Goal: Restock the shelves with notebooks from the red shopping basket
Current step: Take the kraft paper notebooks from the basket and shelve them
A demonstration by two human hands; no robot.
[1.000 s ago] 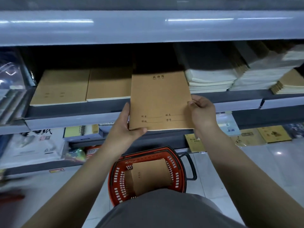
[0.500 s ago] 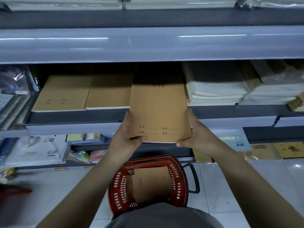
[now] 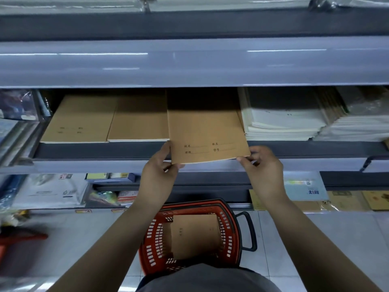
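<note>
A brown kraft notebook (image 3: pixel 207 133) lies mostly inside the middle shelf (image 3: pixel 101 149), its near edge sticking out over the front lip. My left hand (image 3: pixel 160 171) pinches its near left corner. My right hand (image 3: pixel 263 167) pinches its near right corner. To its left lie two piles of the same brown notebooks (image 3: pixel 82 120). The red shopping basket (image 3: pixel 151 234) stands on the floor below, between my arms, with more brown notebooks (image 3: pixel 195 234) inside.
Stacks of white and brown exercise books (image 3: pixel 284 121) fill the shelf to the right of the slot. A deep grey shelf front (image 3: pixel 189 62) hangs above. The lower shelf holds packaged stationery (image 3: pixel 50 191) and booklets (image 3: pixel 305 186). The floor is tiled.
The notebook has slid deeper into the shelf slot beside the two brown piles. Both hands moved from its sides to its near corners.
</note>
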